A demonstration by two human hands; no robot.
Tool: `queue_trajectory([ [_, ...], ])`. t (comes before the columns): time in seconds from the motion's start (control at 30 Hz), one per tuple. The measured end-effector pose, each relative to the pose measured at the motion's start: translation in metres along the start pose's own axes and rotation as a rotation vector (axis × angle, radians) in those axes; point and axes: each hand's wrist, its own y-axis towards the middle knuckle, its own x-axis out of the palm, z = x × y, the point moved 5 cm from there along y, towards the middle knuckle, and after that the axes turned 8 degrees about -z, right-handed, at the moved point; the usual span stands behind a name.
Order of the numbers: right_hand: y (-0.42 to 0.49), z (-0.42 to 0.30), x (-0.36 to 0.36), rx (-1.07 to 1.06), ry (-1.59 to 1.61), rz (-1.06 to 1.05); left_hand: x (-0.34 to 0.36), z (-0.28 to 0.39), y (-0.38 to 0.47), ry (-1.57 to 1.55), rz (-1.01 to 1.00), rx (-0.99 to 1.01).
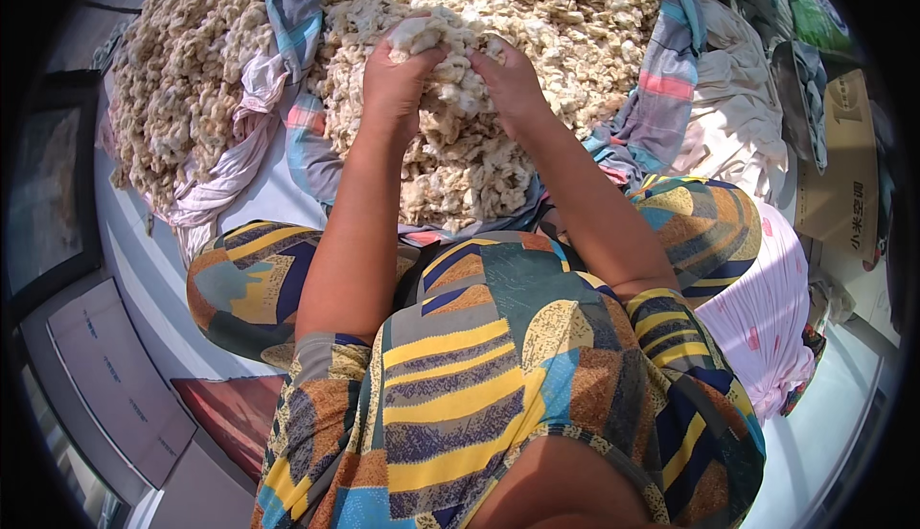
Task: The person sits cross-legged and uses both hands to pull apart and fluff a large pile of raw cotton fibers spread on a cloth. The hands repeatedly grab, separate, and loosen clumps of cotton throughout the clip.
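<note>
Both hands are raised over a large heap of off-white, tan-flecked fibre clumps (575, 40), which look like raw cotton or wool. My left hand (402, 72) grips a fluffy whitish clump (417, 34), its thumb pressed against it. Close by on the right, my right hand (507, 76) pinches the edge of the same loose fibre between thumb and fingers. The heap lies on a striped blue, grey and pink cloth (665, 90), whose edges are rolled and bunched around it. Part of the fibre beneath the fingers is hidden.
A second fibre heap (187, 83) lies at the left on a pale pink cloth (233, 162). At the right are bunched white fabric (733, 98), a tied pink cloth bundle (762, 299) and a cardboard box (837, 169). A flat pale box (115, 378) stands at the lower left.
</note>
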Motion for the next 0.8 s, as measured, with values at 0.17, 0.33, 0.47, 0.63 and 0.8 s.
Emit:
queue_trajectory([
  [0.17, -0.004, -0.009, 0.0, 0.012, -0.282, -0.034, -0.003, -0.003, -0.005, 0.061, 0.025, -0.067],
  [0.33, -0.002, -0.003, 0.004, -0.096, -0.367, -0.055, -0.006, 0.001, -0.002, -0.006, 0.04, -0.023],
  [0.47, -0.001, 0.007, 0.008, -0.024, 0.623, -0.072, -0.001, -0.009, -0.001, -0.289, 0.098, -0.11],
  [0.63, 0.002, 0.022, 0.01, 0.082, 0.357, -0.036, 0.003, -0.017, 0.0, -0.386, 0.023, -0.171],
  [0.8, -0.007, -0.01, 0.013, -0.06, 0.041, -0.093, 0.009, -0.007, -0.008, -0.256, 0.06, -0.128],
])
